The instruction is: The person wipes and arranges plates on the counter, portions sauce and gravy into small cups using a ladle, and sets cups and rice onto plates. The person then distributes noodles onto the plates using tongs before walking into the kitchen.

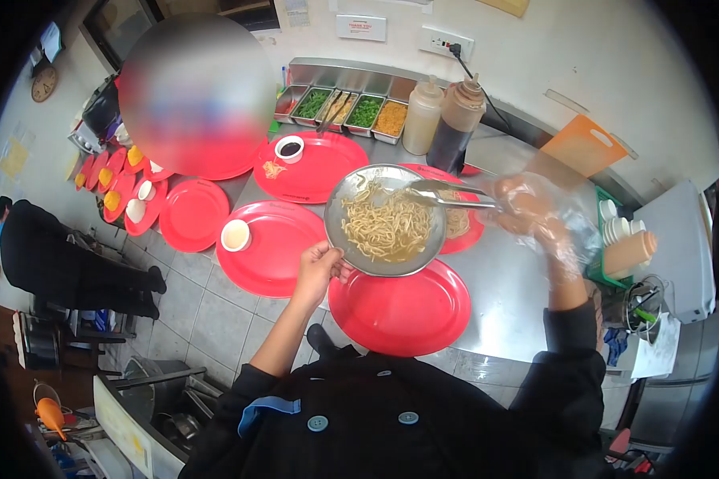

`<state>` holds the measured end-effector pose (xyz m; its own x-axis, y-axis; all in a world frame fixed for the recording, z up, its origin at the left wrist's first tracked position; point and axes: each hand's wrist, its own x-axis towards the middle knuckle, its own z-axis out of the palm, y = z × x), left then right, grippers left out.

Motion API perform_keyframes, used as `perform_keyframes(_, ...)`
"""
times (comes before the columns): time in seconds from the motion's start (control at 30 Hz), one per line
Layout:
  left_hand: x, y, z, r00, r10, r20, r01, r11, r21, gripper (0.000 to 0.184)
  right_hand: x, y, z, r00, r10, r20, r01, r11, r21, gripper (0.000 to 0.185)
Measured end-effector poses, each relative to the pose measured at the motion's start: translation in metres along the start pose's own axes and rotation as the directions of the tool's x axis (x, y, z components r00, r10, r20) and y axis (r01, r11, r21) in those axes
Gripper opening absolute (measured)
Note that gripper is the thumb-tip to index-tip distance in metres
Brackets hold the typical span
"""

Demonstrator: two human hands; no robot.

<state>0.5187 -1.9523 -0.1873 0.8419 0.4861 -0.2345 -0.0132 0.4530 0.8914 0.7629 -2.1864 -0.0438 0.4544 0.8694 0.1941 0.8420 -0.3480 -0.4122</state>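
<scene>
My left hand grips the near-left rim of a round metal dish. Cooked noodles lie in it. My right hand, in a clear plastic glove, is closed around metal tongs; their tips reach over the dish's right side. An oval red plate sits just below the dish, with no food visible on it. Partly hidden behind the dish is another red plate with noodles on it. To the left, a red plate carries a small white cup of pale sauce.
Metal trays of chopped toppings line the back, beside two squeeze bottles. A red plate holds a cup of dark sauce. An orange cutting board leans right, above a green basket. Another person is at far left.
</scene>
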Motion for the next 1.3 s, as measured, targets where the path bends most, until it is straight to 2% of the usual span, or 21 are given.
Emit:
perform_keyframes(0.1, 0.001, 0.002, 0.004, 1.000, 0.000, -0.007, 0.000, 1.000, -0.011, 0.012, -0.018, 0.001, 0.004, 0.989, 0.135, 0.063, -0.126, 0.983, -0.132, 0.032)
perform_keyframes(0.17, 0.001, 0.001, 0.006, 1.000, -0.015, -0.014, 0.015, 1.000, 0.005, 0.012, -0.022, -0.007, 0.021, 0.992, -0.111, 0.059, 0.116, 0.989, -0.088, 0.033)
perform_keyframes(0.23, 0.004, 0.000, 0.008, 1.000, -0.028, 0.008, 0.028, 1.000, 0.010, 0.012, -0.017, -0.009, 0.013, 0.980, 0.050, 0.191, -0.014, 0.983, -0.185, 0.036)
perform_keyframes(0.27, 0.004, 0.001, 0.009, 0.999, -0.030, 0.012, 0.030, 0.999, 0.013, 0.012, -0.023, 0.019, 0.023, 0.986, 0.136, 0.093, -0.162, 0.897, 0.410, 0.037)
perform_keyframes(0.3, 0.004, 0.004, 0.011, 0.999, -0.026, 0.029, 0.025, 1.000, 0.016, 0.012, -0.024, 0.021, 0.023, 0.964, 0.260, 0.059, -0.181, 0.473, 0.862, 0.037)
perform_keyframes(0.33, 0.003, 0.005, 0.013, 0.999, -0.019, 0.047, 0.018, 1.000, 0.018, 0.012, -0.022, 0.022, 0.022, 0.963, 0.265, 0.058, -0.182, 0.473, 0.862, 0.037)
perform_keyframes(0.37, 0.004, 0.005, 0.015, 0.999, -0.017, 0.050, 0.016, 1.000, 0.019, 0.012, -0.011, -0.002, 0.012, 0.972, 0.212, 0.098, -0.233, 0.844, 0.483, 0.035)
perform_keyframes(0.4, 0.005, 0.006, 0.016, 0.999, -0.016, 0.043, 0.015, 1.000, 0.005, 0.011, -0.005, -0.015, 0.006, 0.969, 0.186, 0.161, -0.184, 0.983, -0.028, 0.034)
perform_keyframes(0.43, 0.005, 0.006, 0.017, 0.999, -0.014, 0.033, 0.014, 1.000, -0.010, 0.011, -0.010, -0.014, 0.011, 0.970, 0.185, 0.159, -0.182, 0.983, -0.029, 0.034)
perform_keyframes(0.5, 0.004, 0.004, 0.014, 1.000, 0.002, 0.019, -0.002, 1.000, -0.020, 0.011, -0.026, -0.009, 0.023, 0.962, 0.213, -0.170, -0.024, 0.689, 0.724, 0.035)
perform_keyframes(0.53, 0.003, 0.003, 0.011, 1.000, 0.012, 0.007, -0.012, 1.000, -0.029, 0.011, -0.027, -0.003, 0.017, 0.962, 0.213, -0.169, -0.025, 0.688, 0.725, 0.035)
perform_keyframes(0.63, -0.001, 0.007, 0.004, 0.998, 0.048, -0.049, -0.049, 0.998, -0.026, 0.011, -0.030, -0.004, -0.022, 0.967, 0.130, -0.221, -0.025, 0.906, 0.422, 0.034)
perform_keyframes(0.67, -0.001, 0.009, 0.000, 0.995, 0.082, -0.051, -0.084, 0.996, -0.034, 0.011, -0.032, -0.008, -0.031, 0.974, 0.148, -0.174, -0.135, 0.987, 0.088, 0.030)
perform_keyframes(0.7, -0.001, 0.011, -0.005, 0.996, 0.082, -0.045, -0.084, 0.996, -0.033, 0.011, -0.033, -0.008, -0.037, 0.974, 0.183, -0.137, -0.214, 0.941, -0.261, 0.028)
perform_keyframes(0.73, -0.001, 0.013, -0.009, 0.989, 0.105, -0.101, -0.104, 0.995, 0.007, 0.011, -0.035, -0.001, -0.033, 0.972, 0.187, -0.142, -0.219, 0.940, -0.263, 0.028)
perform_keyframes(0.8, -0.003, 0.021, -0.016, 0.974, 0.139, -0.177, -0.130, 0.989, 0.063, 0.010, -0.038, 0.029, -0.005, 0.977, 0.211, 0.016, -0.164, 0.802, -0.574, 0.021)
perform_keyframes(0.9, -0.003, 0.030, -0.031, 0.953, 0.180, -0.243, -0.164, 0.983, 0.088, 0.010, -0.048, 0.076, 0.054, 0.980, 0.199, 0.032, -0.115, 0.683, -0.722, 0.021)
perform_keyframes(1.03, -0.002, 0.041, -0.047, 0.928, 0.238, -0.288, -0.207, 0.969, 0.133, 0.010, -0.049, 0.054, 0.053, 0.965, 0.254, 0.071, -0.156, 0.767, -0.623, 0.021)
perform_keyframes(1.1, -0.002, 0.042, -0.051, 0.926, 0.244, -0.288, -0.211, 0.967, 0.140, 0.010, -0.048, 0.055, 0.061, 0.999, -0.002, -0.042, -0.020, 0.863, -0.505, 0.019)
perform_keyframes(1.2, -0.002, 0.041, -0.049, 0.912, 0.281, -0.298, -0.255, 0.959, 0.125, 0.011, -0.031, 0.038, 0.086, 0.969, 0.190, 0.156, -0.064, 0.808, -0.586, 0.029)
perform_keyframes(1.3, -0.003, 0.041, -0.046, 0.909, 0.281, -0.309, -0.254, 0.959, 0.126, 0.012, -0.021, 0.046, 0.082, 0.979, 0.168, 0.119, -0.091, 0.870, -0.485, 0.029)
